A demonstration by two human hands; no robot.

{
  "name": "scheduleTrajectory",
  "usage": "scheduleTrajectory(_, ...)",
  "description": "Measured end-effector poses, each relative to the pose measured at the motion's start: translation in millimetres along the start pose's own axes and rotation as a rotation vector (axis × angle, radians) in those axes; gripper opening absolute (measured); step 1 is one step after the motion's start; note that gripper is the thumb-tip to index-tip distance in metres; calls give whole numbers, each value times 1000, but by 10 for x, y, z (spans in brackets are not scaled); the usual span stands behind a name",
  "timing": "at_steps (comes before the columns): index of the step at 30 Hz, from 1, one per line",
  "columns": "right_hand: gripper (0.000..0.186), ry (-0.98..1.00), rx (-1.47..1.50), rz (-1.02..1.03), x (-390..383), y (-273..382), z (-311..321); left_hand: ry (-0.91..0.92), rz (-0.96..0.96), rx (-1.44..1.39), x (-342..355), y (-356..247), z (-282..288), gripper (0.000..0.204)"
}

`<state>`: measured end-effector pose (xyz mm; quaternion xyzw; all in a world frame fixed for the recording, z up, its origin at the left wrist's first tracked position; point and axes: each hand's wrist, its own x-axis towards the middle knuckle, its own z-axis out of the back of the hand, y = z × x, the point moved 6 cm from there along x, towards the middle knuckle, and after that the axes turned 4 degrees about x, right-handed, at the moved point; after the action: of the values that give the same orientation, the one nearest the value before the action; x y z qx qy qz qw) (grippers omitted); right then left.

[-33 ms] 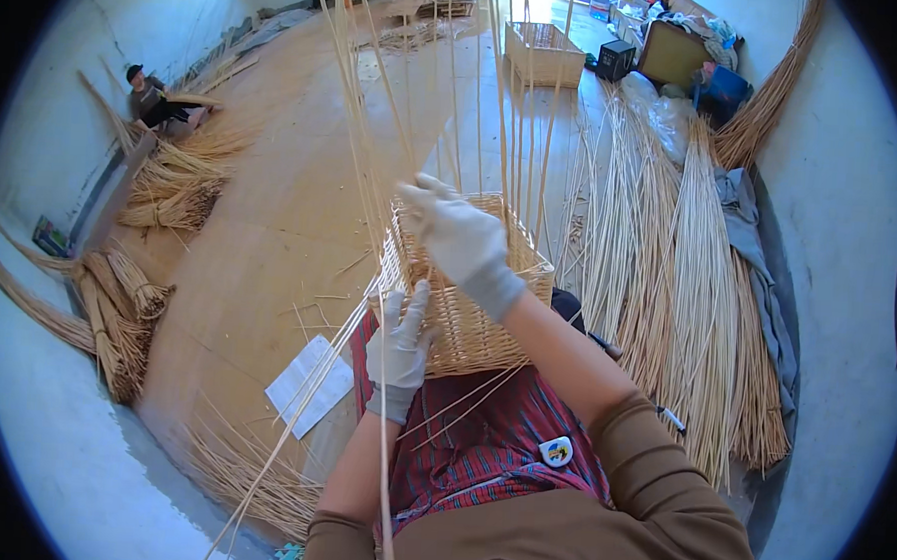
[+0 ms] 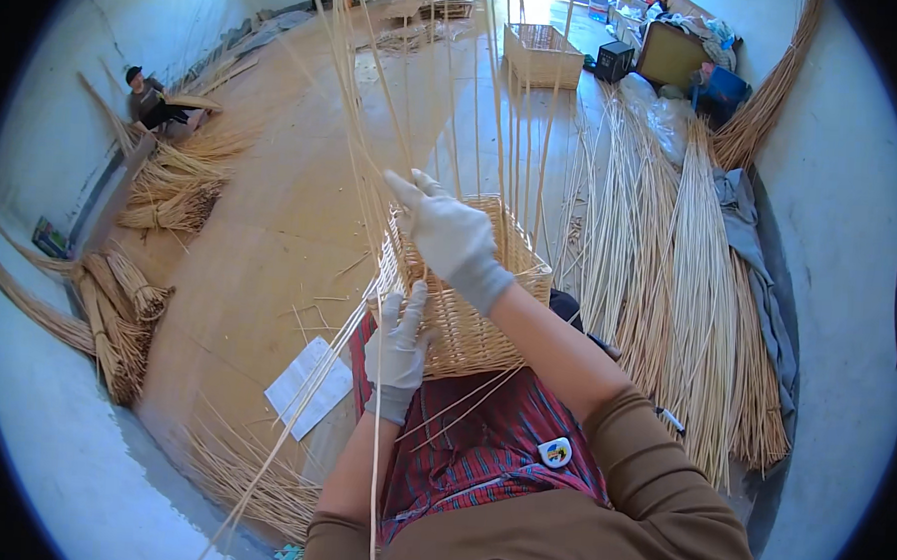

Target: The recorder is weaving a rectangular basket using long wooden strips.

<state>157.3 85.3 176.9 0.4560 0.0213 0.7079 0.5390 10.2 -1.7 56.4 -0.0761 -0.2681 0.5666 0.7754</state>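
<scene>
A rectangular woven wicker basket point(image 2: 471, 333) rests tilted on my lap, with long thin uprights point(image 2: 504, 112) rising from its rim. At its near left corner, my gloved left hand point(image 2: 398, 343) grips the woven side with its fingers pointing up. Over the rim, my gloved right hand point(image 2: 450, 235) closes toward the far left, where a pale wicker rod point(image 2: 366, 141) meets its fingers; the palm side is hidden. Long loose rods point(image 2: 309, 389) run from the basket's left corner down past my left forearm.
Long peeled rods point(image 2: 702, 321) lie spread on the right, beside a grey cloth point(image 2: 742, 208). Tied bundles point(image 2: 117, 316) line the left wall, where another person point(image 2: 151, 102) sits. A finished-looking basket point(image 2: 543, 59) stands far off. White paper point(image 2: 309, 386) lies by my left arm.
My right hand has shifted slightly, its fingertips a little further left and up. The long rod beside my left forearm has swung slightly left. My left hand stays on the basket.
</scene>
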Motion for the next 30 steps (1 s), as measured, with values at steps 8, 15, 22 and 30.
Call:
scheduleTrajectory(8,33,-286,487,-273,-1246,-1008,558,-107,-105,191,59,-200,-34,78)
scheduleTrajectory(15,54,-160,35,-63,-388,-619,687,36,0,-40,201,-881,-340,92)
scheduleTrajectory(22,63,-4,264,-521,-1310,-1110,1150,-63,-45,60,191,-782,-492,79)
scheduleTrajectory(30,51,78,428,-433,-549,-1041,612,-40,-22,58,206,-868,-471,73)
